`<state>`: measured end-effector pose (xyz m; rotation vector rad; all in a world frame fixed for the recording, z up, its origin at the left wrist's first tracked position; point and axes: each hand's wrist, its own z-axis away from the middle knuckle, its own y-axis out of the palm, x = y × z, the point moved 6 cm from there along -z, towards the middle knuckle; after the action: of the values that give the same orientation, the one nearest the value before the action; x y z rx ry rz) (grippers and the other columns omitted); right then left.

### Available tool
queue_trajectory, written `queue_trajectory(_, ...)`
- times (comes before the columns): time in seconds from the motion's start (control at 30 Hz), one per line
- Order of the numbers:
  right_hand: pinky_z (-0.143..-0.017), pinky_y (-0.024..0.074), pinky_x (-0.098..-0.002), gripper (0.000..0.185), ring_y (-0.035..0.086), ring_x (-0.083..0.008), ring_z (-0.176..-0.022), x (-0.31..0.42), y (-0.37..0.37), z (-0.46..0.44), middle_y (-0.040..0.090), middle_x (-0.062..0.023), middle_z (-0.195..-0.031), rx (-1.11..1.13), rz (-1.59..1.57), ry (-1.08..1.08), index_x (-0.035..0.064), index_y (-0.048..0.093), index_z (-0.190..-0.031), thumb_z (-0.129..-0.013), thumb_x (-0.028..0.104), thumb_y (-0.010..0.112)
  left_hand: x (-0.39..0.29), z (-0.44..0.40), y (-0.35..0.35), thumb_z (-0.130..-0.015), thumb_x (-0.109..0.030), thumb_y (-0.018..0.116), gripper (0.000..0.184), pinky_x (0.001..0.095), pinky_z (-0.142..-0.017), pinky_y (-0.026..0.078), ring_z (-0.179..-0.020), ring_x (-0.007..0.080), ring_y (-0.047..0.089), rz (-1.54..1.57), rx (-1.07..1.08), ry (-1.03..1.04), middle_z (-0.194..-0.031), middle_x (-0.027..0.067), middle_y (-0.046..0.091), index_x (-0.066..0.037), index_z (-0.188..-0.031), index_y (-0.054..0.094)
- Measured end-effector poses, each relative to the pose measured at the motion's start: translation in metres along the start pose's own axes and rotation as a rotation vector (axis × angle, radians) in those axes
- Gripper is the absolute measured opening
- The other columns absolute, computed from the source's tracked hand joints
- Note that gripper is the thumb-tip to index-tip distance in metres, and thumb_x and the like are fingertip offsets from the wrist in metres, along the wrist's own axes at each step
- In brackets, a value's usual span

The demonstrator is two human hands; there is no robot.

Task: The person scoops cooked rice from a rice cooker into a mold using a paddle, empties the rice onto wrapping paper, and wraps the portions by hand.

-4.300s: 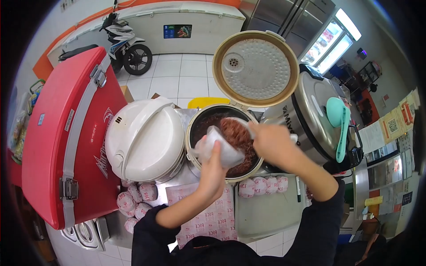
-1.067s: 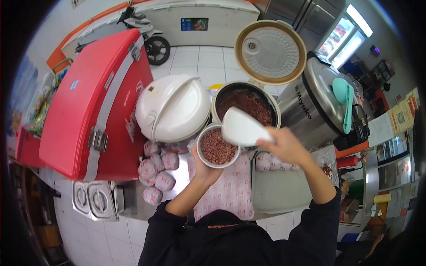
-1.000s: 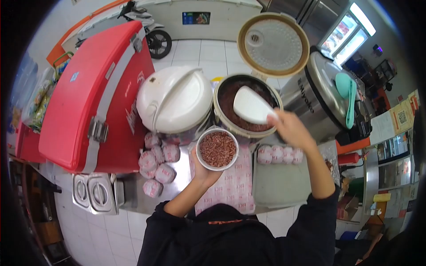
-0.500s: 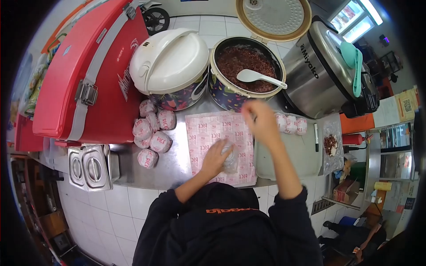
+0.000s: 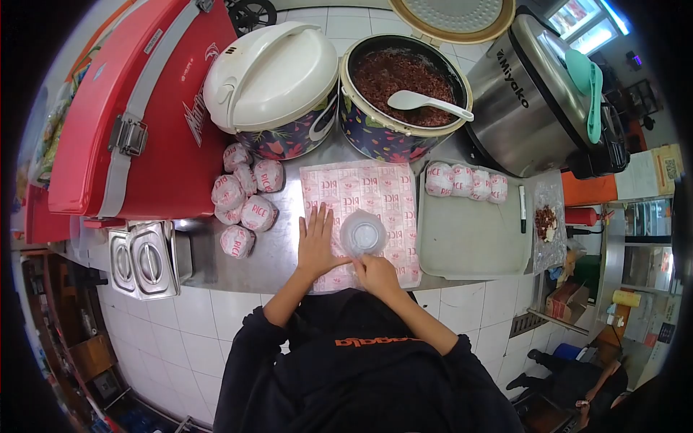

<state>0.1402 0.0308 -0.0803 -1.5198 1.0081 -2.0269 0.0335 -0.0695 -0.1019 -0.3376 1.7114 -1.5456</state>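
Note:
A clear plastic cup (image 5: 363,232) sits on the pink-and-white sheets of printed RICE paper (image 5: 402,216). My right hand (image 5: 377,276) is closed at the cup's near edge, gripping it. Flat on the left part of the paper lies my left hand (image 5: 315,245), fingers spread and thumb pointing toward the cup. Beyond the paper, an open rice cooker (image 5: 401,141) holds dark reddish rice (image 5: 393,68), with a white rice paddle (image 5: 426,103) resting across it.
Wrapped rice bundles (image 5: 258,214) cluster on the left, beside a red cooler box (image 5: 144,130). On the right, a grey tray (image 5: 473,242) holds a row of wrapped bundles (image 5: 462,182) and a marker (image 5: 522,209). A closed rice cooker (image 5: 278,79) and a steel Miyako cooker (image 5: 530,101) stand behind.
My left hand has let go of the cup and spread out on the paper to its left. My right hand has come down from above the tray to the cup.

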Motion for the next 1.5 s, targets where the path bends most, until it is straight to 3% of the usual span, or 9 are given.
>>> queue_trajectory(0.13, -0.051, 0.0411, -0.0427, 0.029, 0.055, -0.0355, -0.055, 0.003, -0.024, -0.013, 0.056, -0.0221, -0.063, 0.043, -0.213, 0.068, 0.0001, 0.057, -0.069, -0.085, 0.025, 0.053, -0.001, 0.004, -0.004, -0.048, -0.061, 0.073, 0.117, 0.054, -0.107, 0.009, -0.136, 0.0336, 0.011, 0.007, -0.051, -0.002, -0.146, 0.0178, 0.017, 0.001, -0.136, 0.027)
queue_trajectory(0.27, -0.045, 0.0352, -0.0275, 0.028, 0.047, -0.0087, -0.048, 0.023, -0.117, -0.038, 0.053, -0.0031, -0.056, -0.225, -0.651, 0.0, -0.0001, 0.06, -0.069, -0.086, 0.021, 0.056, -0.007, 0.038, -0.011, -0.059, -0.05, 0.072, 0.076, 0.0483, -0.098, 0.026, -0.117, 0.0304, 0.037, 0.105, -0.1, 0.192, -0.122, 0.0138, 0.042, -0.006, -0.116, 0.048)
queue_trajectory(0.5, -0.05, 0.0364, -0.0199, 0.025, 0.046, -0.0018, -0.057, 0.071, -0.244, -0.117, 0.056, 0.0017, -0.066, -0.51, -0.836, -0.25, 0.001, 0.059, -0.078, -0.089, 0.023, 0.055, -0.014, 0.052, 0.005, -0.07, -0.027, 0.071, 0.022, 0.0348, -0.079, 0.035, -0.091, 0.0224, 0.049, 0.228, 0.044, 0.5, -0.09, 0.0025, 0.054, -0.014, -0.085, 0.061)
queue_trajectory(0.63, -0.055, 0.039, -0.0211, 0.02, 0.05, -0.0066, -0.06, 0.062, -0.215, -0.112, 0.059, -0.0006, -0.07, -0.437, -0.701, -0.235, 0.0009, 0.059, -0.083, -0.087, 0.021, 0.057, -0.007, 0.035, 0.001, -0.072, -0.023, 0.071, 0.016, 0.0321, -0.073, 0.038, -0.081, 0.0189, 0.052, 0.379, 0.116, 0.397, -0.082, 0.003, 0.056, -0.01, -0.078, 0.063)
queue_trajectory(0.7, -0.056, 0.0424, -0.025, 0.025, 0.054, -0.0139, -0.06, 0.036, -0.16, -0.084, 0.059, -0.0055, -0.069, -0.251, -0.54, -0.206, 0.0021, 0.059, -0.085, -0.079, 0.026, 0.066, 0.01, 0.022, 0.014, -0.076, -0.018, 0.069, 0.014, 0.0291, -0.066, 0.041, -0.071, 0.0146, 0.053, 0.936, 0.321, 0.04, -0.075, 0.0038, 0.057, -0.006, -0.075, 0.063)
queue_trajectory(0.73, -0.066, 0.0443, -0.0319, 0.036, 0.057, -0.0199, -0.072, 0.033, -0.132, -0.064, 0.059, -0.0081, -0.078, 0.05, -0.248, -0.123, 0.003, 0.059, -0.09, -0.072, 0.032, 0.071, 0.014, 0.015, 0.011, -0.076, -0.017, 0.068, 0.013, 0.0284, -0.062, 0.045, -0.065, 0.0167, 0.056, 0.878, 0.325, 0.026, -0.072, 0.0062, 0.059, -0.005, -0.078, 0.064)
queue_trajectory(0.87, -0.085, 0.0354, -0.0398, 0.041, 0.05, -0.0261, -0.098, 0.004, -0.072, 0.004, 0.055, -0.0092, -0.096, -0.031, 0.388, -0.265, 0.0057, 0.055, -0.096, -0.067, 0.03, 0.072, 0.011, 0.009, -0.007, -0.074, -0.026, 0.069, 0.026, 0.0325, -0.071, 0.044, -0.076, 0.0229, 0.058, 0.622, 0.213, -0.134, -0.082, 0.0087, 0.059, -0.005, -0.086, 0.062)
queue_trajectory(1.07, -0.082, 0.0353, -0.0402, 0.014, 0.054, -0.0236, -0.087, -0.054, -0.064, 0.034, 0.058, -0.0059, -0.085, -0.242, 0.271, -0.224, 0.0075, 0.054, -0.083, -0.072, 0.009, 0.062, -0.044, 0.068, -0.04, -0.068, -0.035, 0.07, 0.042, 0.0427, -0.088, 0.035, -0.1, 0.025, 0.048, 0.174, -0.047, 0.449, -0.106, 0.0069, 0.052, -0.01, -0.098, 0.054)
queue_trajectory(1.5, -0.088, 0.0324, -0.0434, 0.027, 0.054, -0.0234, -0.092, -0.038, -0.064, 0.047, 0.057, -0.0058, -0.089, -0.352, 0.273, -0.245, 0.0077, 0.056, -0.086, -0.062, 0.009, 0.065, 0.01, 0.04, -0.034, -0.074, -0.021, 0.063, 0.019, 0.0423, -0.089, 0.034, -0.098, 0.0226, 0.051, 0.232, -0.003, 0.353, -0.098, 0.0054, 0.055, -0.011, -0.089, 0.057)
